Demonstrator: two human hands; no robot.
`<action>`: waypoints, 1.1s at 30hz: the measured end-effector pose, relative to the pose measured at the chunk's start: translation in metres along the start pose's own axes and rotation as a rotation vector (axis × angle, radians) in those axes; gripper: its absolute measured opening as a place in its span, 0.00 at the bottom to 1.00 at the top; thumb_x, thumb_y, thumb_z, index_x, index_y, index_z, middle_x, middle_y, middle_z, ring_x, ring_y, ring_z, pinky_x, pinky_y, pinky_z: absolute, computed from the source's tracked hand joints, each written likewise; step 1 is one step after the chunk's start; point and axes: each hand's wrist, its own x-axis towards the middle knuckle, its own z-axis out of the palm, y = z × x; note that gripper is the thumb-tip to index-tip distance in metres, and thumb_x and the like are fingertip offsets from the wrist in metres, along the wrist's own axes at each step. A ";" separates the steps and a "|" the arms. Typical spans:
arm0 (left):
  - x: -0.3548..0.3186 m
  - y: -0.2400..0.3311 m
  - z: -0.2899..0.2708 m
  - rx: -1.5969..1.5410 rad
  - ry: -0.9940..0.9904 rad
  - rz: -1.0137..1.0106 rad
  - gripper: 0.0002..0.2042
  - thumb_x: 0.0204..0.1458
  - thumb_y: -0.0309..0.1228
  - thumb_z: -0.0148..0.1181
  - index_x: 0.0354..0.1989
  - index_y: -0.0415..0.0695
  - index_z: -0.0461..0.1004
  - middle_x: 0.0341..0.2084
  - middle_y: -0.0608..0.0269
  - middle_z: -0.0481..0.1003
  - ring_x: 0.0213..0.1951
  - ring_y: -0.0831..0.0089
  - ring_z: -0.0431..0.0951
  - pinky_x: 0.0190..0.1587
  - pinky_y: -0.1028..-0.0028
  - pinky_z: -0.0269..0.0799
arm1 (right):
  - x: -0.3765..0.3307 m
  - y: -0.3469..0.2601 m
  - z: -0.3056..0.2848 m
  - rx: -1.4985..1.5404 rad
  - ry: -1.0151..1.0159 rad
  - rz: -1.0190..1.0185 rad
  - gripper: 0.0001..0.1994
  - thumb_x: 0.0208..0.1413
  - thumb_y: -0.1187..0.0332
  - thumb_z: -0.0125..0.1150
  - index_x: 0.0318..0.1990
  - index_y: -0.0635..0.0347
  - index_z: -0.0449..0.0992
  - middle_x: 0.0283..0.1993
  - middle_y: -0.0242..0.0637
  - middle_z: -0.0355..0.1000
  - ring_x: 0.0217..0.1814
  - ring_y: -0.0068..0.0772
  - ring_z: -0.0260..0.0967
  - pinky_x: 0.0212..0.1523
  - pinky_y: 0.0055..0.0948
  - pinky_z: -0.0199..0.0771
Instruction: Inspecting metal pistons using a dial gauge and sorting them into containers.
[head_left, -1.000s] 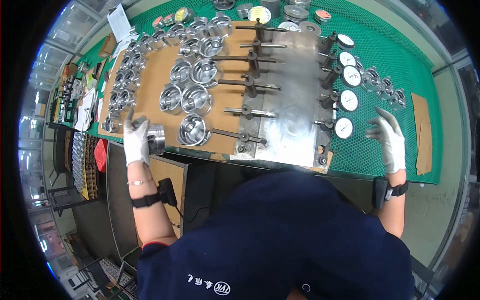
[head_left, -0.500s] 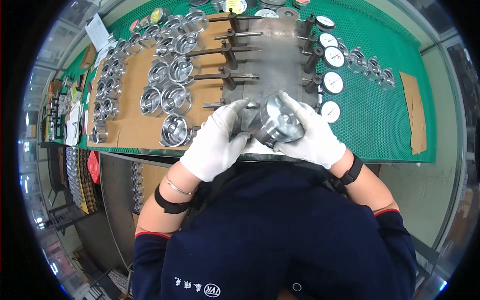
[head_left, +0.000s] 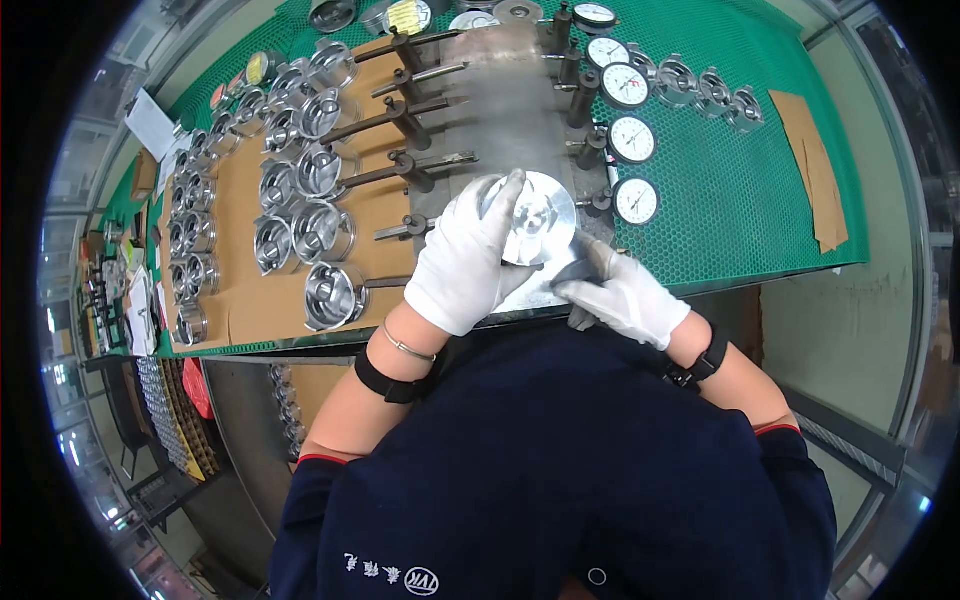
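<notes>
A green-topped bench (head_left: 720,225) spans a workroom, a pale green wall (head_left: 835,310) at its right end — grey metal framing (head_left: 917,270) beyond. At far left, windows (head_left: 105,120) line the room — small white lights (head_left: 112,513) glowing near a dark rack (head_left: 163,490).

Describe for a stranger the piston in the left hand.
Find the metal plate between dial gauges and cardboard. Over its near end, the left hand holds the piston. It shows a bright, round face; nearby pistons on the cardboard show hollow insides.
</notes>
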 end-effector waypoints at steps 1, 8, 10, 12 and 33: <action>0.004 -0.001 0.002 -0.033 0.018 0.021 0.46 0.39 0.37 0.74 0.69 0.44 0.57 0.57 0.44 0.66 0.55 0.46 0.70 0.56 0.57 0.69 | 0.005 0.013 0.004 0.061 0.025 -0.089 0.44 0.55 0.64 0.64 0.74 0.67 0.45 0.46 0.49 0.75 0.43 0.38 0.77 0.45 0.31 0.78; 0.011 -0.008 0.009 -0.110 0.049 0.007 0.47 0.39 0.35 0.76 0.69 0.43 0.55 0.59 0.42 0.64 0.58 0.45 0.68 0.59 0.58 0.69 | 0.019 0.031 0.008 0.105 0.072 -0.151 0.45 0.56 0.62 0.63 0.73 0.70 0.43 0.42 0.48 0.76 0.38 0.33 0.77 0.40 0.26 0.78; 0.012 -0.008 0.009 -0.130 0.055 0.005 0.47 0.38 0.34 0.77 0.69 0.42 0.56 0.59 0.42 0.63 0.59 0.45 0.68 0.59 0.58 0.69 | 0.020 0.034 0.007 0.033 0.108 -0.225 0.45 0.56 0.61 0.62 0.73 0.70 0.43 0.41 0.47 0.76 0.37 0.32 0.78 0.39 0.27 0.78; 0.013 -0.009 0.010 -0.131 0.061 0.005 0.47 0.38 0.34 0.77 0.68 0.42 0.56 0.59 0.42 0.63 0.59 0.45 0.68 0.59 0.58 0.69 | 0.017 0.026 0.007 0.131 0.052 -0.132 0.44 0.56 0.60 0.62 0.73 0.71 0.43 0.40 0.46 0.77 0.33 0.32 0.78 0.35 0.27 0.79; -0.006 0.024 -0.068 -0.007 0.191 -0.042 0.26 0.46 0.19 0.60 0.57 0.34 0.69 0.55 0.46 0.72 0.54 0.56 0.76 0.56 0.64 0.72 | -0.016 0.005 -0.119 0.133 0.819 -0.547 0.20 0.62 0.72 0.51 0.61 0.64 0.67 0.43 0.42 0.76 0.30 0.26 0.74 0.32 0.25 0.76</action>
